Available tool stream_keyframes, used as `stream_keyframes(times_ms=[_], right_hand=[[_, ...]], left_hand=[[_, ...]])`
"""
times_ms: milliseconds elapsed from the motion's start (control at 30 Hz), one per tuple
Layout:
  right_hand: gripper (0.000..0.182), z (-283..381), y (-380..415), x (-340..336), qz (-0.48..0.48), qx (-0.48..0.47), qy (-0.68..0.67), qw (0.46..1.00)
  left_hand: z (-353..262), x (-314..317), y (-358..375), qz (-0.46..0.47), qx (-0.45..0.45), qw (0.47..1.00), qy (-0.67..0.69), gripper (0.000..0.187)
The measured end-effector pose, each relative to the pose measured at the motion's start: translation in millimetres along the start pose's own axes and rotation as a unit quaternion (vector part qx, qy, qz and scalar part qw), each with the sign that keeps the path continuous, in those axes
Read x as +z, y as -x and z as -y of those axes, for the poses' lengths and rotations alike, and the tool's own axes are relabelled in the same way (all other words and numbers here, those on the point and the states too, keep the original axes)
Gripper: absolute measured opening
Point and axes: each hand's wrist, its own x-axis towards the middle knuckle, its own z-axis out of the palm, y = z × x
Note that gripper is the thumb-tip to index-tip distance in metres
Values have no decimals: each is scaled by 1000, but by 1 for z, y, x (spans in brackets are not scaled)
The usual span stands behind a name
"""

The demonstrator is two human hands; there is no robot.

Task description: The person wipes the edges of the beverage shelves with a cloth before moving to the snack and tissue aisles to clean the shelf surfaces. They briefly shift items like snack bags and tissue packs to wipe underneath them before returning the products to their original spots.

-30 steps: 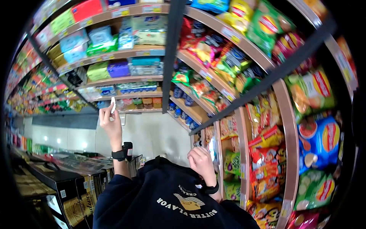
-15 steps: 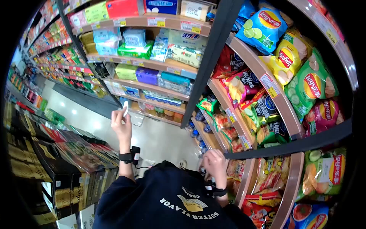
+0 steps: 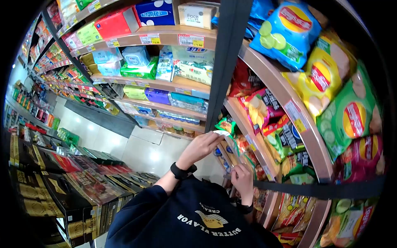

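My left hand (image 3: 202, 147) reaches across in front of my body with its fingers pinched together. At its fingertips is a small thin white piece (image 3: 223, 133), too small to name more closely, which overlaps the snack shelves in this view. Lower and to the right, my right hand (image 3: 242, 177) is raised close to the shelf edge, fingers curled in. Whatever it may hold is hidden. Just past the left fingertips lies a small green snack bag (image 3: 226, 124).
Curved shelves on the right carry a blue chip bag (image 3: 286, 35), a yellow chip bag (image 3: 320, 76) and a green chip bag (image 3: 351, 113). Tissue packs (image 3: 159, 12) fill the shelves ahead. Black-and-gold boxes (image 3: 78, 206) are stacked at left, beside the tiled floor (image 3: 154, 155).
My left hand has swung from the left over to the right with the white piece, near my right hand. The right hand has shifted slightly. The view has turned a little.
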Motion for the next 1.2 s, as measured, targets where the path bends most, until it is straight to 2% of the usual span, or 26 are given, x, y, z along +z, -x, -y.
stream_keyframes(times_ms=[133,267,367,467,567,600,700,800,833,933,1200], right_hand=[[4,-11,-31,13,17,20,31,999],[3,-10,-83,41,5,10,32,999],[4,0,-132,68,-24,-15,38,999],[6,22,-182,89,-48,-39,22,998],[8,35,-220,111,-65,-46,4,997],[8,41,-228,119,-69,-42,-3,997],[8,46,-244,135,-72,-33,-4,997],[7,44,-243,143,-69,-13,0,998],[7,43,-241,144,-61,-6,5,998],[6,36,-235,147,-48,13,22,999],[4,35,-231,136,-55,43,36,997]], left_hand=[[52,-19,-6,-29,-110,993,11,30],[117,-28,-25,-110,-93,990,5,32],[169,-38,-39,-135,-110,985,11,37],[215,-43,-56,-168,-156,972,47,33],[243,-37,-66,-153,-131,979,36,30],[252,-24,-61,-131,-153,976,78,29],[252,-17,-63,-147,-99,982,65,30],[251,-12,-61,-167,-120,974,91,28],[251,-7,-57,-162,-161,968,102,27],[251,-2,-57,-181,-126,972,75,26],[237,12,-64,-162,-121,969,143,22]])
